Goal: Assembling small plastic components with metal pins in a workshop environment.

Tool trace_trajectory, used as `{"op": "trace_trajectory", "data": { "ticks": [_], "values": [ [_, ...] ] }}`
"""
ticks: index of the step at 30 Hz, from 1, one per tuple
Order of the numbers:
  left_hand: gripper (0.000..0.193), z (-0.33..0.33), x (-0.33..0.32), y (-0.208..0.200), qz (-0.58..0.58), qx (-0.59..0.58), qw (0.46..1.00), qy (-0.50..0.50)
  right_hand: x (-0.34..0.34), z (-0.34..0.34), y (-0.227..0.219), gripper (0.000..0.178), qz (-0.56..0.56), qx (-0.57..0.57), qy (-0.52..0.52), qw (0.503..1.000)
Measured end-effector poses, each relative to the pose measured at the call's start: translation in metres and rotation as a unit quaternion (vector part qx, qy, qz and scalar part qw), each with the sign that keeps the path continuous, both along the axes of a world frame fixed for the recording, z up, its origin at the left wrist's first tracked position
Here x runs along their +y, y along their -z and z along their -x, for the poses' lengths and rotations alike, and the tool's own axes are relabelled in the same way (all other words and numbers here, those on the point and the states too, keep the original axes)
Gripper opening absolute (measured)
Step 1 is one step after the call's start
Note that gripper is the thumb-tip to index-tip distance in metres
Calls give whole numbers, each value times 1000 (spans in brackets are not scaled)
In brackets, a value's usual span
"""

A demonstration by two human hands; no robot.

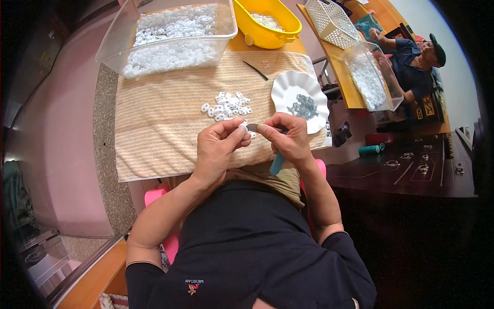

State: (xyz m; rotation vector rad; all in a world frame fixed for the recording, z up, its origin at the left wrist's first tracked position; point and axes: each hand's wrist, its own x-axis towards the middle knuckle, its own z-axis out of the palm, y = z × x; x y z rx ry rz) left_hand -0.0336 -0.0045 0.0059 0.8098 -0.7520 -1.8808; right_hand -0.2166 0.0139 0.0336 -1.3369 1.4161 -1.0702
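Above the near part of a striped towel (154, 129), my left hand (213, 149) pinches a small white plastic piece (244, 125), partly hidden by the fingers. My right hand (292, 141) is closed round a tool with a teal handle (277, 164). Its dark, flat metal end meets the white piece or lies right beside it; I cannot tell which. Just beyond my hands lies a loose pile of white two-holed oval pieces (229, 104). To the right of the pile, a white scalloped plate (282, 85) holds a heap of small grey-green translucent bits (303, 106).
A clear bin (110, 47) full of white pieces stands far left, beside a yellow tub (272, 40). A thin black stick (256, 70) lies on the towel. At right, a co-worker (414, 67) sits behind another clear bin (393, 100) and a white basket (329, 26).
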Motion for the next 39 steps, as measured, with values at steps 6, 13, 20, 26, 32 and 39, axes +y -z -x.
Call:
{"op": "trace_trajectory", "data": {
  "ticks": [6,13,20,26,32,39],
  "values": [
    [26,0,-3,0,-15,9,1000,11,1,-1,4,12,55,29,-5,998],
    [25,-4,-9,4,-24,31,997,64,2,-8,8,10,122,66,-9,990],
    [25,-5,-10,3,-34,39,996,79,3,-9,10,8,135,70,-7,988],
    [26,-3,-9,4,-2,16,997,79,1,-11,7,9,190,116,-1,975],
    [24,-2,-6,3,9,3,999,51,2,-19,3,15,366,287,2,885],
    [24,-1,-2,2,0,23,999,22,8,-22,3,18,423,404,-23,811]
  ]
}}
